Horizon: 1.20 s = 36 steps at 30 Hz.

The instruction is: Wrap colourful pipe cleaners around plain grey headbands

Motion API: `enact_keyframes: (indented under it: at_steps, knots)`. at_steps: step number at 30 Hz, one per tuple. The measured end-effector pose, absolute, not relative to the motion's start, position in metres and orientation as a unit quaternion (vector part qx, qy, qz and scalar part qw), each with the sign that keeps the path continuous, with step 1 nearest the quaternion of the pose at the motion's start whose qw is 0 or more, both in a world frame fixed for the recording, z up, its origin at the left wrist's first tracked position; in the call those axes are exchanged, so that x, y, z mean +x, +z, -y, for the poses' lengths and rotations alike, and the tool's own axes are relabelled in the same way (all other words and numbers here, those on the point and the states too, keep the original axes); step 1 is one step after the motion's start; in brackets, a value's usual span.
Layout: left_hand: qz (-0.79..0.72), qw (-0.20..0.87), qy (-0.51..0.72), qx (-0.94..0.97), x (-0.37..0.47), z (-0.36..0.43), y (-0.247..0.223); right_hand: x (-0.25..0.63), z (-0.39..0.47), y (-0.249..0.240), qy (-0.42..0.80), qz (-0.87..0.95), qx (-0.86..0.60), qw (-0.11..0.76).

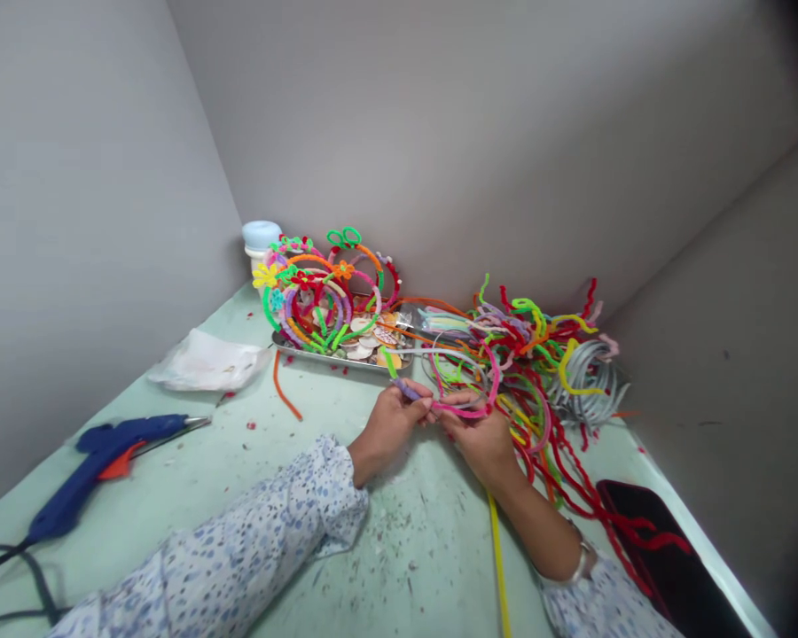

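Both hands hold a headband (pixel 494 372) over the near middle of the table. Its band is partly wrapped in pink, purple and green fuzzy pipe cleaner, and a bare grey stretch shows at the back. My left hand (pixel 394 424) is closed, its thumb and fingers pinching the purple-wrapped part near the green end. My right hand (pixel 484 440) pinches the pink part close beside it, the fingertips of both hands nearly touching. Behind the headband and to its right spreads a pile of colourful pipe cleaners (pixel 538 332).
A metal tray (pixel 346 361) holds finished decorated headbands (pixel 319 301) and flat pieces. At left lie a blue glue gun (pixel 106 465) with its cord and a white plastic packet (pixel 206 361). Grey bands (pixel 589 385), a dark phone (pixel 665 558) and a yellow strip (pixel 498 567) are at right.
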<state>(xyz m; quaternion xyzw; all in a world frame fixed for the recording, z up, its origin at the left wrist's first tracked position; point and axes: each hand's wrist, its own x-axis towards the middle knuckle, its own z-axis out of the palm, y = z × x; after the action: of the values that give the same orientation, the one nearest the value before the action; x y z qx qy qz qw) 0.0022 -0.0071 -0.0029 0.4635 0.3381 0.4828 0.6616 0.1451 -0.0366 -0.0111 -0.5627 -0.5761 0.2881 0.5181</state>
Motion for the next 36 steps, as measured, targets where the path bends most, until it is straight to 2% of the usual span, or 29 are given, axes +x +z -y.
enact_keyframes:
  at_steps: [8,20,36]
  knots:
    - [-0.356,0.645,0.479,0.478,0.005,0.007,-0.006,0.142,0.037,-0.004,0.383,0.524,-0.556,0.518]
    - [-0.38,0.639,0.475,0.472,0.007,0.01,-0.004,0.14,0.034,0.002,0.444,0.472,-0.569,0.507]
    - [-0.408,0.618,0.456,0.493,0.005,0.01,-0.003,0.141,0.035,0.0,0.357,0.544,-0.558,0.515]
